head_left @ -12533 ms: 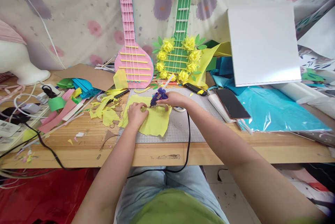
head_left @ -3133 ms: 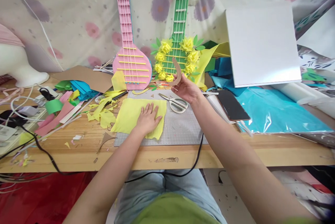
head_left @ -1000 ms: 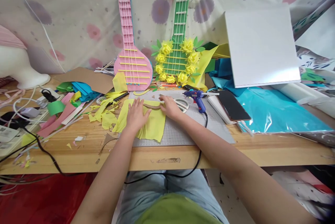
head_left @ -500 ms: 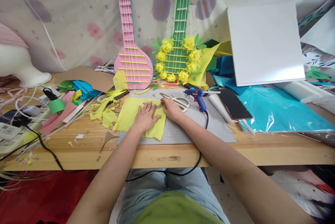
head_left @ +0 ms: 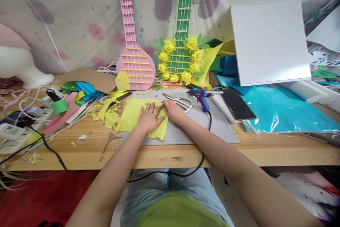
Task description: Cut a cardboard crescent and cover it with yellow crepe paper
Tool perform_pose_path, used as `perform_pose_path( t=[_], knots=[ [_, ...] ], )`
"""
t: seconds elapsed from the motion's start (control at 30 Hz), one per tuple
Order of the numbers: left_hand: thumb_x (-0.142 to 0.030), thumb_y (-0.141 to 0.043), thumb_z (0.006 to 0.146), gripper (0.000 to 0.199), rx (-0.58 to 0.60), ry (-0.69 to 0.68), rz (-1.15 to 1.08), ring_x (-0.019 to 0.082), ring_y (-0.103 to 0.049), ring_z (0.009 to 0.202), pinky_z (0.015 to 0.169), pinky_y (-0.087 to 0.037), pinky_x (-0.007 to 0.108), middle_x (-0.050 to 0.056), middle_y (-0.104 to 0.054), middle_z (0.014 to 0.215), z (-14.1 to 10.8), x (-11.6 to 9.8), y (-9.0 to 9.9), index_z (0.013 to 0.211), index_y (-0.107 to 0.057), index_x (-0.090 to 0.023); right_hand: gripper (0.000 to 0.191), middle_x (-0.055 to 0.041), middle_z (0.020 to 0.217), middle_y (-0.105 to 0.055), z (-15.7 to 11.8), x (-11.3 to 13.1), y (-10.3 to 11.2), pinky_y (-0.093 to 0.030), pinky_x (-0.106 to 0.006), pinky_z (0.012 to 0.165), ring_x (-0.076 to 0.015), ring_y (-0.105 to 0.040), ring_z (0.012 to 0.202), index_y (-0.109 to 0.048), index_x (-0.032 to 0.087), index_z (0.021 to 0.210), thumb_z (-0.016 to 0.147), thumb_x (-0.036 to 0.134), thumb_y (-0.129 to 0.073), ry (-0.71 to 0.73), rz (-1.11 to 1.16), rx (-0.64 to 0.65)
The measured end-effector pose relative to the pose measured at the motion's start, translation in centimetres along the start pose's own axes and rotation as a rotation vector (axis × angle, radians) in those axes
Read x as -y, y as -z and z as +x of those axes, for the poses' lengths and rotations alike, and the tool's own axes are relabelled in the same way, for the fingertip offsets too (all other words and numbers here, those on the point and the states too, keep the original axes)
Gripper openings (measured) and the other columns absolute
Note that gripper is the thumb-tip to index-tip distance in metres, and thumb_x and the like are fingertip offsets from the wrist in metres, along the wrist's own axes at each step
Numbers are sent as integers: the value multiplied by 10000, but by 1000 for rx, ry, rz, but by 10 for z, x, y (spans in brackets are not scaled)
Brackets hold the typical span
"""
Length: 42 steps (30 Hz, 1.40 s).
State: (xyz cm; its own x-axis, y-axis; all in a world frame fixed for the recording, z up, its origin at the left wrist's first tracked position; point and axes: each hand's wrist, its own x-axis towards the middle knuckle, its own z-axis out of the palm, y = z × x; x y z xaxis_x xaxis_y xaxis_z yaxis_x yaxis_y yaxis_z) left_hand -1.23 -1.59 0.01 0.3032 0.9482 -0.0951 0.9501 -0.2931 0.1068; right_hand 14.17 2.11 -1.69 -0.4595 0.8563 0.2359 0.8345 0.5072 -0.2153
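A sheet of yellow paper (head_left: 132, 112) lies on the grey cutting mat (head_left: 180, 134). My left hand (head_left: 151, 118) rests flat on it, fingers spread. Parts of a thin brown cut-out (head_left: 158, 108), perhaps cardboard, show around my left fingertips; the rest is covered. At the sheet's upper right edge, my right hand (head_left: 174, 111) has its fingers bent and pressed together by the cut-out's right end. What lies under those fingertips is hidden. Scissors (head_left: 186, 103) lie just beyond my right hand, and a blue glue gun (head_left: 201, 99) is farther right.
A pink paper instrument (head_left: 135, 64) and a green one with yellow flowers (head_left: 180, 57) stand at the back. Yellow scraps (head_left: 110, 117) and a power strip (head_left: 39, 128) are left. A phone (head_left: 238, 104), blue sheets (head_left: 287, 110) and a white board (head_left: 271, 43) are right.
My right fingertips have shifted slightly left along the paper's edge. My left hand stays flat on the sheet, and the view has moved a little.
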Motion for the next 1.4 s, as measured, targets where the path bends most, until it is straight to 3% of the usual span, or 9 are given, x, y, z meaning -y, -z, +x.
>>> perform_pose_path(
  t=[0.3,0.47,0.67,0.83,1.07,1.4],
  knots=[
    [-596,-207,845,687,-51,-4,-3,267,-66,1379,1086,-66,506,102,-133,1498,-2,0,-5,1419,-210,-218,315,-107,1079,-563,1,-5,-7,-383,-312,873,-201,-452,1035,-591,148,1112,867,145,-394,21,52,-2],
    [-548,-181,867,637,-16,10,-4,264,-90,1377,1083,-81,511,97,-166,1493,1,0,-1,1411,-234,-221,314,-105,1200,-538,3,-7,-10,-374,-317,903,-212,-437,1086,-610,131,1089,858,141,-398,42,56,-30],
    [-592,-199,847,675,33,-2,42,284,-123,1369,1079,-108,484,118,-195,1482,4,0,7,1414,-232,-226,303,-121,1148,-585,5,-4,-3,-362,-316,917,-213,-449,1061,-597,81,1063,829,96,-406,96,24,23],
    [-654,-236,809,729,35,-12,48,303,-89,1372,1055,-91,551,128,-134,1493,1,-1,6,1425,-157,-273,272,-121,1074,-611,4,1,4,-363,-308,904,-209,-462,1023,-576,93,1030,838,91,-384,79,19,50],
    [-671,-207,803,725,70,-7,42,303,-93,1371,1060,-30,552,109,-138,1494,3,-1,10,1418,-188,-288,296,-161,1060,-606,1,-3,0,-404,-294,836,-230,-437,1106,-474,48,1117,857,118,-351,34,6,68],
    [-667,-186,804,724,81,-8,17,291,-71,1374,1074,-70,498,106,-146,1495,6,0,12,1415,-204,-281,306,-177,1095,-584,-1,-5,0,-409,-290,833,-229,-447,1134,-438,41,1136,863,118,-324,78,-39,74]
  ],
)
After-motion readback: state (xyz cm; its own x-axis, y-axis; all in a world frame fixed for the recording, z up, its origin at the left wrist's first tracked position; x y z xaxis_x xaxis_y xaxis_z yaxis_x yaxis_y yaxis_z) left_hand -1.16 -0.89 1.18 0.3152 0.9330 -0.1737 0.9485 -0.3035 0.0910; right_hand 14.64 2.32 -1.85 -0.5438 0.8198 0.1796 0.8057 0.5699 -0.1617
